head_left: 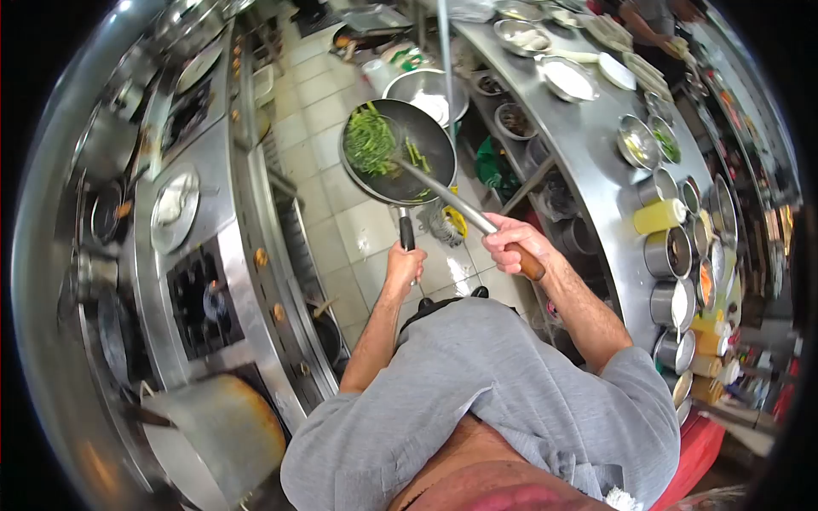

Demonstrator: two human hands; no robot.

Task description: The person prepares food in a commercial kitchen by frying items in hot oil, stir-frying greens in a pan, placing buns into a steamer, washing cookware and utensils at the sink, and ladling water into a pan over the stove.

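Along the left side, a stainless-steel stove [223,140] with a black burner grate [204,298], a shallow oval metal plate [187,228] bearing something white, and, nearest the body, a large grey metal pot [230,434] stained brown. Along the right, a long stainless-steel table [588,162] crowded with metal bowls, a pale-yellow squeeze bottle [659,216] and cylindrical steel pots [671,302]. Between them, pale floor tiles [311,162].

Ahead, above the floor, a round dark deep pan [436,140], partly hiding a wide steel bowl [409,87] with white contents; in front of that bowl, an upright grey pole [445,43].

Closed tightly in the left grip [405,264]: the pan's black handle [406,226], with the pan directly beyond. Inside, bright green cut stems [371,140], heaped to the left, a few loose nearer the middle. Wrapped in the right grip [515,243], right of the pan and nearer the body: the brown wooden handle [533,266] of a long steel utensil [447,194], slanting over the rim to the greens, head hard to make out.
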